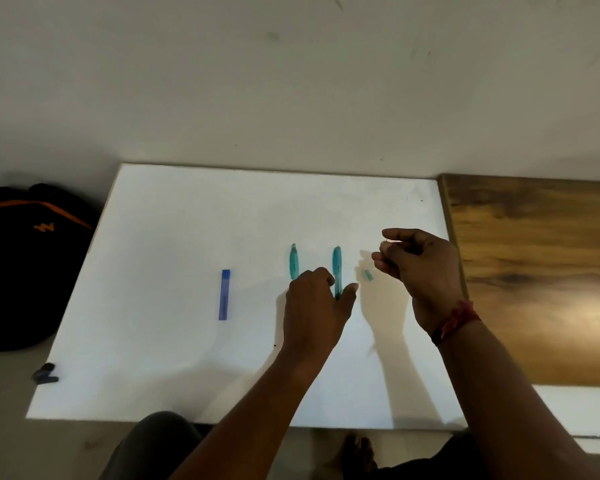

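Your left hand (pixel 314 306) pinches the teal pen (pixel 337 268), right hand (pixel 420 268) pinches a tiny part (pixel 392 241). Slacken that pinch and you likely drop it.

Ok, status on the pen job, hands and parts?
Left hand pinching a teal pen on the white board. Right hand raised, pinching a tiny part, too small to identify. Small teal piece lies loose alongside; nothing blocking.

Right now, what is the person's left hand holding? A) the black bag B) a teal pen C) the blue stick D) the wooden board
B: the left hand pinches the lower end of one teal pen between thumb and fingers, on the white table.
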